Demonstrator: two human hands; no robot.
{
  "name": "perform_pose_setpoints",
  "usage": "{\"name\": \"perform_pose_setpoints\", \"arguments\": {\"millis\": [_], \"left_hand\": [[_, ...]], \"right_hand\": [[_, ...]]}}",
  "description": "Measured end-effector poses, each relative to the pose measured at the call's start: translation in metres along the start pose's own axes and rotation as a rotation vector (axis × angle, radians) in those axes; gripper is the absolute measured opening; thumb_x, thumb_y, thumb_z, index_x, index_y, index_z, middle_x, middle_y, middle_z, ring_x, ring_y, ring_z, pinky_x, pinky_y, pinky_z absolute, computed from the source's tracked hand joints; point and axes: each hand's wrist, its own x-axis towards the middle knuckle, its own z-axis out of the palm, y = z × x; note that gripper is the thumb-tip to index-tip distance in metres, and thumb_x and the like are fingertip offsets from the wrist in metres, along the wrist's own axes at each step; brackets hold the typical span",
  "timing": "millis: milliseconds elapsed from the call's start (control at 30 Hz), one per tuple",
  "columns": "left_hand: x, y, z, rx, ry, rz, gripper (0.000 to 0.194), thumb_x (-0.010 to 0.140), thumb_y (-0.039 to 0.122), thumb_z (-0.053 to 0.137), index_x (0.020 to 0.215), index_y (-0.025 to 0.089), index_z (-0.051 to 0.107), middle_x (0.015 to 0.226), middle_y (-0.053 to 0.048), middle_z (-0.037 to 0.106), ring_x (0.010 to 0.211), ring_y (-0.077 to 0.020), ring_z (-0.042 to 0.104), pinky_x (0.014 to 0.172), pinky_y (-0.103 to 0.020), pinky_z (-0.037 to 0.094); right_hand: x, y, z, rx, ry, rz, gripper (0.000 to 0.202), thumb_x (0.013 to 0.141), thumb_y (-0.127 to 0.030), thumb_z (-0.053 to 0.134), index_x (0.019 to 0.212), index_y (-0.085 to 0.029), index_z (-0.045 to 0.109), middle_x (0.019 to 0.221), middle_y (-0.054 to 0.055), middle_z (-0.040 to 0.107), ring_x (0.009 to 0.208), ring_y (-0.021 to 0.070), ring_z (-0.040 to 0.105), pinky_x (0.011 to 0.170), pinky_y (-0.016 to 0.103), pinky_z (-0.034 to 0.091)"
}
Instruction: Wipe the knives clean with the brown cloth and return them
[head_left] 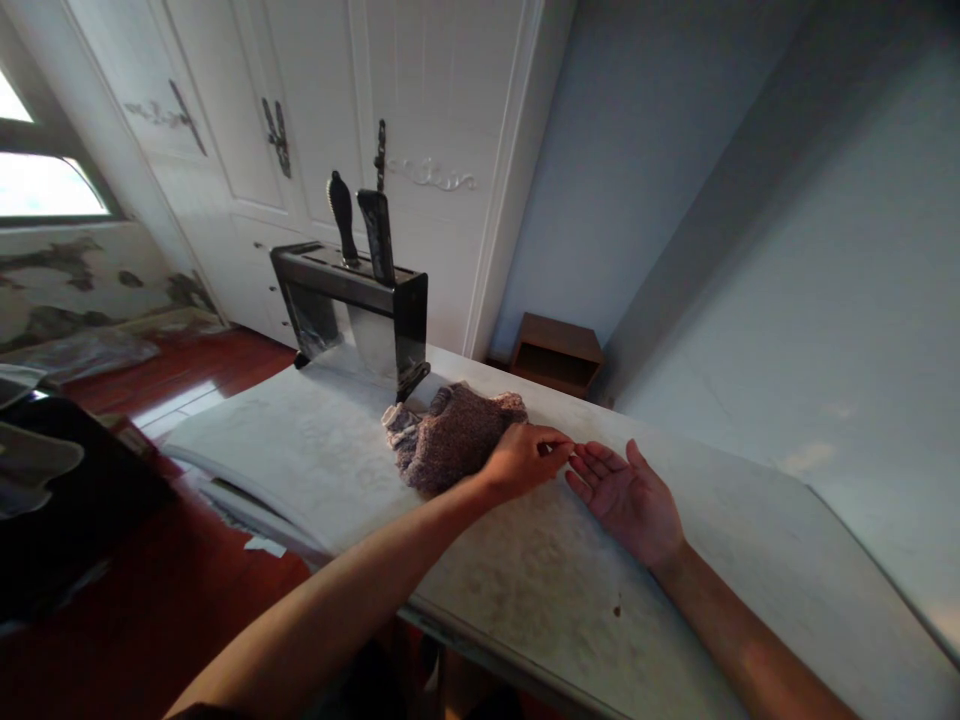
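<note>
Bare forearms reach in from the bottom corners over a pale, faintly mottled table with a small brown speck near its front edge. Past the table's left side is a glossy red floor, with a dark object at far left. White cupboards with dark handles and raised scrollwork stand behind; a window glows at left above a stained, peeling wall. A brown open-fronted box sits low against the bluish-grey wall.

On the table, just in front of a black knife rack with two upright black handles, lies the cloth. It is bunched into a rough mound, brownish-pink and speckled, with a paler, rumpled end at left. The left hand is beside it, its thumb and fingertips pinched together; whether anything sits between them cannot be told. Close to those fingertips, the right hand is palm up, fingers loosely spread, grasping nothing visible.
</note>
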Motion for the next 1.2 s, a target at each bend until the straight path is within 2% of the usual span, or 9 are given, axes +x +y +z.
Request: {"name": "perform_pose_setpoints", "arguments": {"millis": [167, 333, 500, 700, 800, 933, 1067, 1200], "left_hand": [[0.002, -0.003, 0.001, -0.149, 0.022, -0.098, 0.028, 0.082, 0.027, 0.053, 0.084, 0.007, 0.071, 0.069, -0.005, 0.065, 0.055, -0.0105, 0.058, 0.052, -0.018, 0.042], [0.001, -0.002, -0.003, -0.197, -0.017, -0.136, 0.029, 0.082, 0.026, 0.051, 0.084, 0.006, 0.072, 0.066, -0.005, 0.064, 0.055, -0.0106, 0.058, 0.051, -0.019, 0.041], [-0.001, 0.001, -0.009, -0.182, 0.017, -0.188, 0.026, 0.076, 0.026, 0.055, 0.078, 0.007, 0.073, 0.062, -0.005, 0.063, 0.053, -0.0112, 0.057, 0.049, -0.019, 0.040], [0.002, -0.002, -0.007, -0.083, 0.101, -0.256, 0.025, 0.070, 0.032, 0.062, 0.069, 0.009, 0.072, 0.054, -0.003, 0.060, 0.052, -0.0132, 0.058, 0.046, -0.020, 0.040], [0.005, -0.004, -0.008, -0.051, 0.152, -0.290, 0.023, 0.068, 0.031, 0.062, 0.067, 0.010, 0.071, 0.054, -0.004, 0.061, 0.051, -0.0136, 0.058, 0.045, -0.020, 0.039], [0.006, -0.005, -0.014, -0.144, 0.235, -0.303, 0.021, 0.071, 0.026, 0.056, 0.067, 0.010, 0.069, 0.059, -0.004, 0.063, 0.048, -0.0111, 0.056, 0.045, -0.019, 0.039], [0.004, -0.006, -0.013, -0.212, 0.196, -0.255, 0.023, 0.075, 0.028, 0.055, 0.067, 0.010, 0.066, 0.062, -0.004, 0.063, 0.046, -0.0089, 0.053, 0.044, -0.019, 0.038], [0.000, -0.005, -0.008, -0.154, 0.107, -0.230, 0.022, 0.076, 0.028, 0.056, 0.075, 0.010, 0.068, 0.064, -0.002, 0.062, 0.049, -0.0094, 0.055, 0.046, -0.018, 0.039]], "right_hand": [[-0.003, 0.001, 0.000, -0.107, -0.032, 0.013, 0.040, 0.084, -0.054, 0.061, 0.101, -0.019, 0.073, 0.121, 0.008, 0.067, 0.115, 0.0231, 0.059, 0.094, 0.037, 0.052], [-0.006, 0.002, -0.002, -0.165, -0.031, 0.033, 0.042, 0.082, -0.057, 0.061, 0.100, -0.021, 0.074, 0.128, 0.007, 0.063, 0.125, 0.0259, 0.053, 0.100, 0.041, 0.048], [-0.008, 0.006, 0.000, -0.197, -0.058, 0.057, 0.045, 0.082, -0.058, 0.060, 0.104, -0.021, 0.073, 0.135, 0.008, 0.057, 0.129, 0.0277, 0.048, 0.104, 0.043, 0.045], [-0.008, 0.009, 0.006, -0.234, -0.051, 0.068, 0.051, 0.081, -0.059, 0.059, 0.114, -0.022, 0.069, 0.142, 0.009, 0.051, 0.134, 0.0299, 0.042, 0.106, 0.046, 0.043], [-0.009, 0.009, 0.007, -0.240, -0.047, 0.065, 0.051, 0.080, -0.058, 0.061, 0.114, -0.021, 0.069, 0.142, 0.009, 0.050, 0.136, 0.0295, 0.040, 0.105, 0.044, 0.045], [-0.010, 0.007, 0.005, -0.231, -0.007, 0.048, 0.050, 0.079, -0.057, 0.063, 0.113, -0.020, 0.069, 0.142, 0.009, 0.051, 0.133, 0.0297, 0.044, 0.100, 0.043, 0.049], [-0.007, 0.004, 0.001, -0.188, 0.086, 0.057, 0.047, 0.073, -0.055, 0.071, 0.103, -0.019, 0.071, 0.128, 0.010, 0.062, 0.119, 0.0273, 0.055, 0.088, 0.038, 0.054], [-0.006, 0.002, 0.001, -0.115, 0.147, 0.067, 0.047, 0.064, -0.050, 0.080, 0.099, -0.019, 0.070, 0.110, 0.007, 0.068, 0.103, 0.0221, 0.062, 0.081, 0.035, 0.055]]}}
